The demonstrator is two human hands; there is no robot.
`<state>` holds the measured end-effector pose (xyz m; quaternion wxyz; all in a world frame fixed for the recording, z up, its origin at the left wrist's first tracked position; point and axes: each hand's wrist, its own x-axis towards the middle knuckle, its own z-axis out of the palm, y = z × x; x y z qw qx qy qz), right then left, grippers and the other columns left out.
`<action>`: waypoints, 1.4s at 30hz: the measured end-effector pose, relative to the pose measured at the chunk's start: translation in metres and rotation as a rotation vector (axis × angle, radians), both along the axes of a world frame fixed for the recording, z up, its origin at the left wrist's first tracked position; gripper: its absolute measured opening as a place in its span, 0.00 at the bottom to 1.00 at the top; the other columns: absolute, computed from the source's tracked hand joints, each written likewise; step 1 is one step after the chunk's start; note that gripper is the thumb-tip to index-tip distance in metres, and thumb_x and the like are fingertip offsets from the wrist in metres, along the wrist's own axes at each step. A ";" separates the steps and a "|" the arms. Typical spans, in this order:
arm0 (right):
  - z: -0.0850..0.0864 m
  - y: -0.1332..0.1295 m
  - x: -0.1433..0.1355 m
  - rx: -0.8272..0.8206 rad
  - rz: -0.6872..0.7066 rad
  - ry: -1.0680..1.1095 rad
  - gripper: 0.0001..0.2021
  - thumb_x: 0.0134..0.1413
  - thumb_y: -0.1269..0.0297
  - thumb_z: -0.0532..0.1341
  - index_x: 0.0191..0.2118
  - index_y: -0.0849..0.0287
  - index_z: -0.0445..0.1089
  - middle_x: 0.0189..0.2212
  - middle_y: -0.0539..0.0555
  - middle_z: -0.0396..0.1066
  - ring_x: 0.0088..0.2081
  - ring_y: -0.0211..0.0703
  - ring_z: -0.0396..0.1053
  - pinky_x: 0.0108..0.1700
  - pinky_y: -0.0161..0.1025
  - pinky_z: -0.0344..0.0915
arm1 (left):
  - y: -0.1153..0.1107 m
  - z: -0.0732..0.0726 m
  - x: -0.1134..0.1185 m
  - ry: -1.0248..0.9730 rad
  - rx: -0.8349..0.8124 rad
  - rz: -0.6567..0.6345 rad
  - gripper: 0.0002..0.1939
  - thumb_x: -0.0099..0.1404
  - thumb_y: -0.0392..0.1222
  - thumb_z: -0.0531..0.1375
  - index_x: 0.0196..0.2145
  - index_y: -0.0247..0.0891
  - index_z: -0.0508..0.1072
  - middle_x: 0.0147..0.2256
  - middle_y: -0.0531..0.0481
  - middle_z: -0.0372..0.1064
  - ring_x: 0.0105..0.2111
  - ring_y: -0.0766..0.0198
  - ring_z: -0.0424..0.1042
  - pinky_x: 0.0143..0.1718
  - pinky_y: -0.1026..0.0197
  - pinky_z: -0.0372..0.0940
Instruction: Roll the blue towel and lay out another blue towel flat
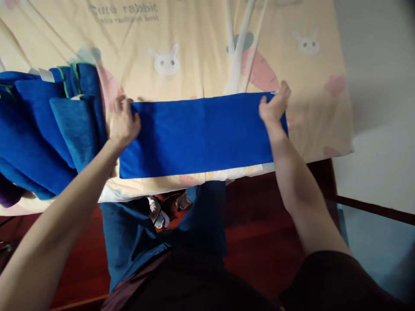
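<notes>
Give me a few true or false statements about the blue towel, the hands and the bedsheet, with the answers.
1. The left hand grips the left end of the blue towel. True.
2. The towel lies on a plain white sheet. False: the sheet is cream, printed with rabbits and carrots.
3. The right hand holds the towel's far right corner. True.
4. The pile of blue towels sits right of the flat towel. False: it sits left.
5. The towel is crumpled in a ball. False: it is spread flat.
</notes>
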<state>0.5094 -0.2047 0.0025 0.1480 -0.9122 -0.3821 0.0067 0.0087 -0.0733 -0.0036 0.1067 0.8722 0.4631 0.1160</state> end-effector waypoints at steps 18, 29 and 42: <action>-0.035 -0.017 -0.055 -0.101 0.702 0.152 0.30 0.74 0.54 0.44 0.75 0.59 0.47 0.75 0.55 0.44 0.76 0.49 0.39 0.76 0.59 0.34 | -0.041 -0.029 0.052 -0.151 -0.077 0.083 0.45 0.72 0.70 0.41 0.70 0.31 0.56 0.74 0.39 0.40 0.74 0.42 0.29 0.70 0.31 0.30; -0.043 -0.040 0.070 -0.205 0.232 -0.007 0.32 0.77 0.53 0.33 0.74 0.70 0.43 0.75 0.70 0.39 0.76 0.50 0.37 0.72 0.66 0.36 | -0.003 -0.016 -0.002 0.168 0.013 0.193 0.51 0.74 0.64 0.21 0.50 0.01 0.51 0.52 0.18 0.62 0.67 0.24 0.24 0.36 0.45 0.31; -0.017 -0.065 -0.217 -0.032 0.849 0.310 0.33 0.69 0.65 0.51 0.75 0.61 0.46 0.75 0.56 0.42 0.76 0.52 0.36 0.76 0.60 0.31 | -0.178 -0.023 0.150 -0.169 -0.149 -0.094 0.35 0.76 0.48 0.40 0.72 0.23 0.52 0.73 0.34 0.41 0.75 0.52 0.35 0.74 0.40 0.38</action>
